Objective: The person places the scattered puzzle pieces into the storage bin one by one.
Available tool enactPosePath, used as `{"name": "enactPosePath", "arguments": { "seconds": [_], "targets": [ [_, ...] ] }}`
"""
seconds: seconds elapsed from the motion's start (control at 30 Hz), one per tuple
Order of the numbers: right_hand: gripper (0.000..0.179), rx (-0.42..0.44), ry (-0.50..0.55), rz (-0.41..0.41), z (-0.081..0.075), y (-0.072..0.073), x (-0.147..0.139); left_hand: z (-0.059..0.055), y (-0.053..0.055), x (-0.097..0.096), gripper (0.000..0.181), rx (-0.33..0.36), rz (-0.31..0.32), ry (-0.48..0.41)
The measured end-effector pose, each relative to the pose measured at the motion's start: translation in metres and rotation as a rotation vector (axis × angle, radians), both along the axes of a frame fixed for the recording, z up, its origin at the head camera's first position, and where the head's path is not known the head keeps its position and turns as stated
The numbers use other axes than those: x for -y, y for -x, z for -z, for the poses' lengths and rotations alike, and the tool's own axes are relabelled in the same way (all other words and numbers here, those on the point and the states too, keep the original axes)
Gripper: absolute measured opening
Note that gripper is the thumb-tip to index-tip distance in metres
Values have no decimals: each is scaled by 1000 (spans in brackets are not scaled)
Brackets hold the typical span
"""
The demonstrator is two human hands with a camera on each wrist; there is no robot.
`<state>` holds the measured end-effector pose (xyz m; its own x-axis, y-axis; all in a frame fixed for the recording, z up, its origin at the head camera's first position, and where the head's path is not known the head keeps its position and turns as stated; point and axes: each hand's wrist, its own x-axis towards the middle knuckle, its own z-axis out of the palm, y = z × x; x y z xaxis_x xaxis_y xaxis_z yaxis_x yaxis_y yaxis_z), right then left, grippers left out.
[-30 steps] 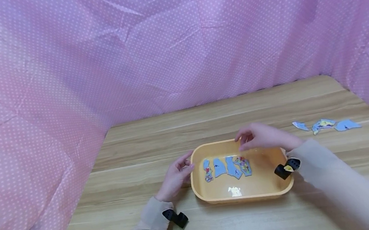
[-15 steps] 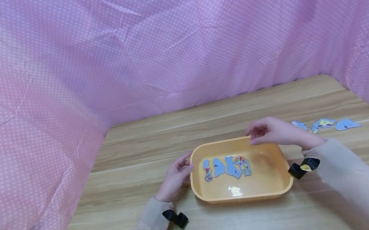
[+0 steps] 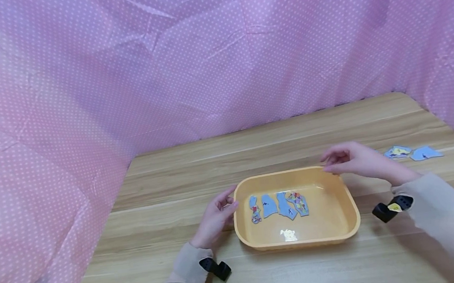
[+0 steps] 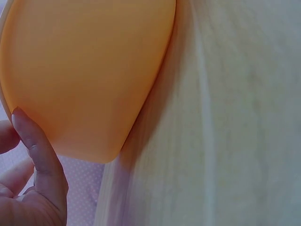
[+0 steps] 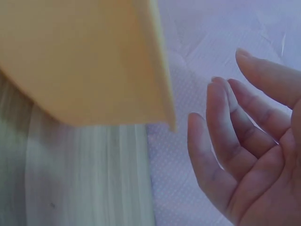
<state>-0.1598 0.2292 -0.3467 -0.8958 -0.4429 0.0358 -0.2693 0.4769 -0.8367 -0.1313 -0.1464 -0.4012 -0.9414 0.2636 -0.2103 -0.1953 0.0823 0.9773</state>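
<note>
Head cam: I had one orange rect. plastic tray [image 3: 332, 213] on the wood-grain table [image 3: 212, 157], w/ four jigsaw pieces lying in a row in its L half. From L to R: a slim blue piece w/ red [image 3: 255, 209], a blue piece [image 3: 269, 206], a longer blue piece [image 3: 286, 206] and a multicolored piece [image 3: 299, 203], those last two touching near their tops. Two more pcs lay on the table out R, beyond the tray: a yellow-and-blue piece [image 3: 398, 152] and, just beside it, a plain blue piece [image 3: 426, 153]. Two hands in view: the L hand [image 3: 215, 220] at the tray's L end, the R hand [image 3: 355, 162] by its far R corner. Two black wrist cams [image 3: 215, 269], one per beige sleeve [image 3: 175, 278]. Pink dotted curtain [image 3: 217, 54] behind.

L wrist cam: L hand pinched the tray rim, thumb on one side, fingers on the other. Tray bottom edge met the tabletop.

R wrist cam: R hand was half-spread, four fingers loosely bent, thumb well apart from them, gap between fingertips & tray rim. Tray filled the upper L, blurred.
</note>
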Motion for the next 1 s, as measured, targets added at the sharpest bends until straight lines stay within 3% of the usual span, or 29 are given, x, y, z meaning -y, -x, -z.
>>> {"name": "enactPosePath", "arguments": {
  "seconds": [0.27,0.57,1.0],
  "targets": [
    [32,-20,18,41,7,-1,-14,1,0,0,51,6,-10,13],
    [33,-22,-81,125,5,5,-33,1,1,0,51,13,-22,-2],
    [36,-47,-143,201,15,17,-63,1,1,1,50,1,-11,24]
  ]
}}
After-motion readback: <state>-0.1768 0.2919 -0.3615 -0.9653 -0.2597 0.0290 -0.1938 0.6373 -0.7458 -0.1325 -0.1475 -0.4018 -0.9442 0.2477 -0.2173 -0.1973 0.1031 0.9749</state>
